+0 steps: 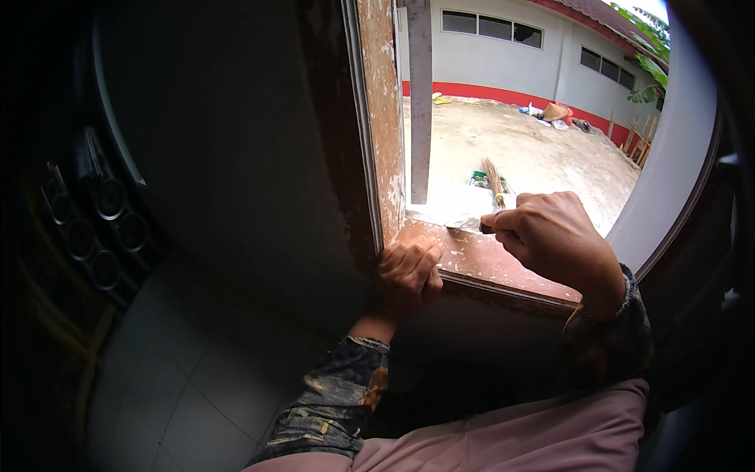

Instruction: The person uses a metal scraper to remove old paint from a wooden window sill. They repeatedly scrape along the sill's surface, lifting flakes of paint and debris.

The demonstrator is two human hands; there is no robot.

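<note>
No readable text, no legible labels, brands or numbers, no readable signs

Daylight from far side; courtyard ground (543,147) bright, washed pale just beyond sill (487,256). Indoors dim: wall (228,118) at left sinks nearly black, floor tiles (169,377) murky grey. Right hand (554,228) lit along top, left hand (410,267) duller. Fisheye bends straight lines; outer margins fall dark. Hands fairly sharp.
</note>
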